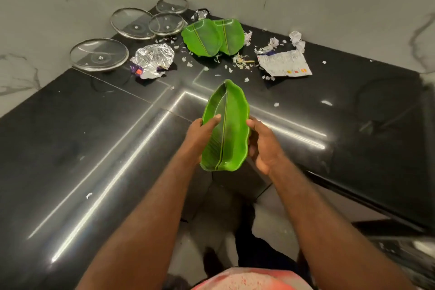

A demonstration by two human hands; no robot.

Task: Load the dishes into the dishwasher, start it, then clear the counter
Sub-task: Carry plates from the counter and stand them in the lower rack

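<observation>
A green leaf-shaped plate [231,134] is held up over the inner corner of the black counter [70,144]. My left hand [200,134] grips its left rim with the thumb on the plate's face. My right hand [261,144] holds the right rim. Two more green leaf plates [201,38] [231,34] lie overlapping at the back of the counter. Several glass pot lids [100,54] [131,22] [166,23] [171,4] stand along the back left wall.
Crumpled foil wrapper [153,59], a torn white packet [283,64], crumpled paper [297,40] and several small scraps litter the counter's back corner. Marble walls close the corner. The floor shows below, between my arms.
</observation>
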